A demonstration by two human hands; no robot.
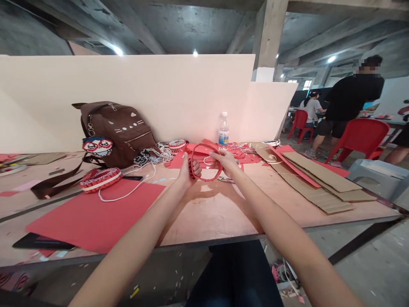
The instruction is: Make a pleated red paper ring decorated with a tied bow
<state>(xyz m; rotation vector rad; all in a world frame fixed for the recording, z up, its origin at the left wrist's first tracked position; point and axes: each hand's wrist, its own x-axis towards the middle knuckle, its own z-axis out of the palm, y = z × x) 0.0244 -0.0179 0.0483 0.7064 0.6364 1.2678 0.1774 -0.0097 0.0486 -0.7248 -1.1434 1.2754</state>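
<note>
Left hand is clenching a red paper ring; right hand is pinching its opposite side, fingers narrow, keeping it steady.

Two bare forearms, the left and the right, reach forward and converge above the tabletop. The left hand stands upright, its fingers curled closed. The right hand angles in palm down, its fingers stretched toward the left hand, just beside it.
</note>
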